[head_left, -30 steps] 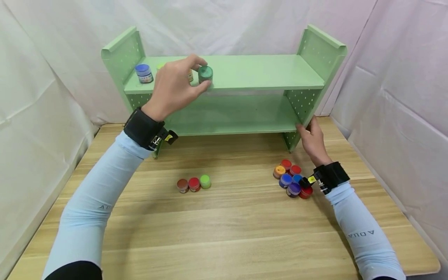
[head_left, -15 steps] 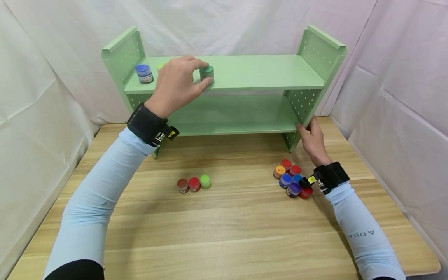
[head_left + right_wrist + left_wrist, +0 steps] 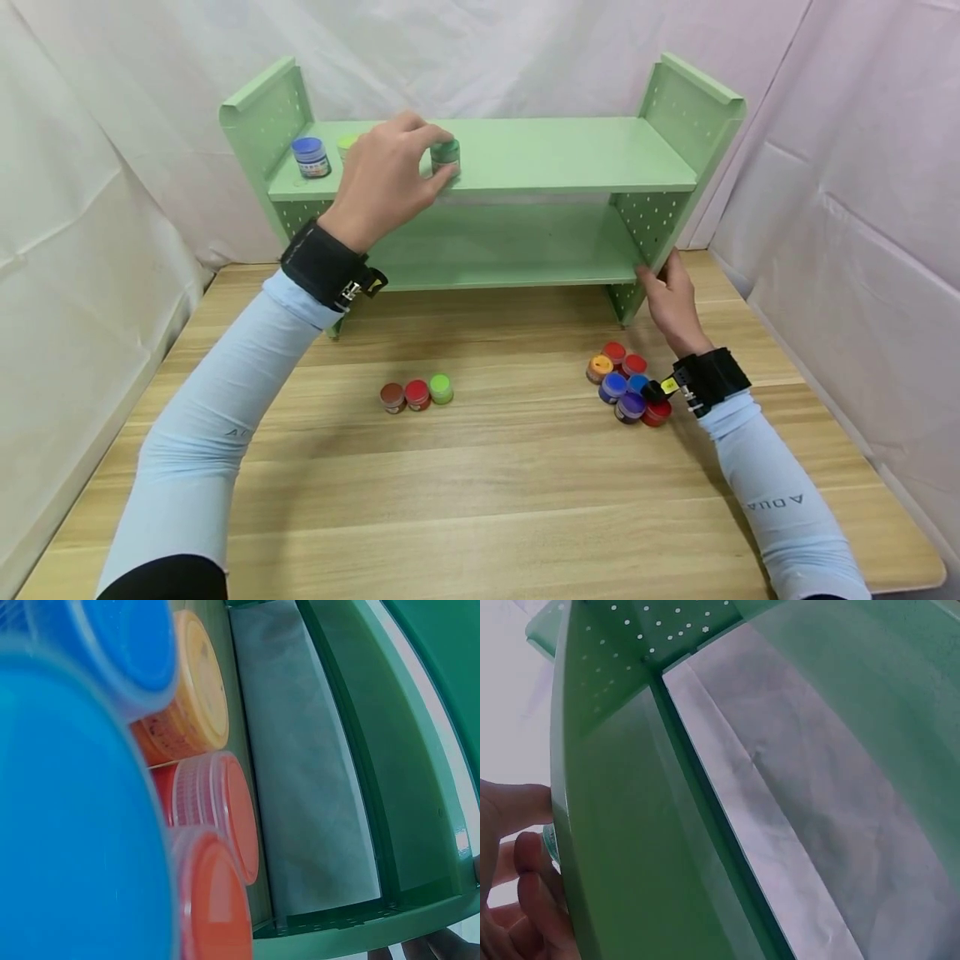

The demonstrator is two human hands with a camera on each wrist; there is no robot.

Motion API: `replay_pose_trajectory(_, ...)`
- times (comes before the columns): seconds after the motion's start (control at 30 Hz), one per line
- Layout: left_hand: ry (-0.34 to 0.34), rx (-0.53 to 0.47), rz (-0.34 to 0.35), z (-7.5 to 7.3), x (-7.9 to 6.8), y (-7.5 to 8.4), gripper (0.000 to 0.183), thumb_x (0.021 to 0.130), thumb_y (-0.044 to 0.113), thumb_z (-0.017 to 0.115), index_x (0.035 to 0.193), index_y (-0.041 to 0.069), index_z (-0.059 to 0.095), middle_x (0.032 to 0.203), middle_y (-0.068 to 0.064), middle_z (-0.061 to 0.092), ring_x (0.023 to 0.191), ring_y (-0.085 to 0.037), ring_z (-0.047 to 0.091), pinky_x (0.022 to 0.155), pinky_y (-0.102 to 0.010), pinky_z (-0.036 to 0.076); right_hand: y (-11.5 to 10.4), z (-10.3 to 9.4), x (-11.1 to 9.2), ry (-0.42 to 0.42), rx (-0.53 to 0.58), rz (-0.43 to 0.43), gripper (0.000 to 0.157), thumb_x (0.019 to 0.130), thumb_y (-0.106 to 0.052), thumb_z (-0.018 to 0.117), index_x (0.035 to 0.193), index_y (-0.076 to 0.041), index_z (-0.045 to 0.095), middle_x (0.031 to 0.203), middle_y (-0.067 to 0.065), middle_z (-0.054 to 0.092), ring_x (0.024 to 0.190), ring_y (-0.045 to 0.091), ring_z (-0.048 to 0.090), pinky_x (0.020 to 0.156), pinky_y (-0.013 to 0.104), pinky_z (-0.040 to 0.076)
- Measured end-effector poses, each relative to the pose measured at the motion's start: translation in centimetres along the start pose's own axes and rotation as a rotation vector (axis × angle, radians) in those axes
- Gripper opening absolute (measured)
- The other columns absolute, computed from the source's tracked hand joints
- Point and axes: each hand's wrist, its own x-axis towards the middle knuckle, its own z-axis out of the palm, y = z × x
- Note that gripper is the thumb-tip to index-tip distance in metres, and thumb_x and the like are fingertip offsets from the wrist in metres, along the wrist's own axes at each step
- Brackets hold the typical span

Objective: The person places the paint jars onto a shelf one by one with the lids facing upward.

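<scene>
On the upper board of a light green two-tier shelf, my left hand pinches a small dark green paint jar between thumb and fingers. The jar is upright near the front edge; in the left wrist view the fingers mostly hide it. To its left stand a blue-lidded jar and a yellow-lidded jar, the latter partly behind the hand. My right hand grips the shelf's right side panel by the lower board, thumb in front and other fingers around the outside.
A brown-lidded jar, a red-lidded jar and a light green jar stand in a row on the wooden table. Several more jars, including an orange one, cluster below my right wrist. White curtains enclose the table.
My left hand has shifted slightly right with the dark green jar, which has gone from tilted toward me to upright at the board. The right hand keeps its place.
</scene>
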Motion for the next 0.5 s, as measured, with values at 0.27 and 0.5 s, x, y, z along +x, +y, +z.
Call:
replay_pose_trajectory(0.27,0.001,0.023,-0.024,0.31,0.10,0.08,0.032,0.089,0.033,0.062,0.110,0.010,0.070,0.094,-0.004,0.062,0.062,-0.019,0.048,0.049,-0.031,0.034,-0.02,0.07,-0.13,0.000,-0.004,-0.006,0.055,0.101,-0.032,0.043,0.151,-0.027,0.023,0.138,0.010,0.041,0.113,0.018,0.041,0.090,0.040,0.039)
replay_pose_trajectory(0.5,0.012,0.038,-0.037,0.55,0.09,0.16,0.033,0.090,0.034,0.061,0.110,0.009,0.069,0.096,-0.005,0.063,0.061,-0.019,0.049,0.048,-0.032,0.035,-0.20,0.06,-0.10,-0.006,0.002,-0.003,0.055,0.101,-0.030,0.042,0.152,-0.028,0.021,0.140,0.011,0.040,0.114,0.019,0.040,0.091,0.044,0.038)
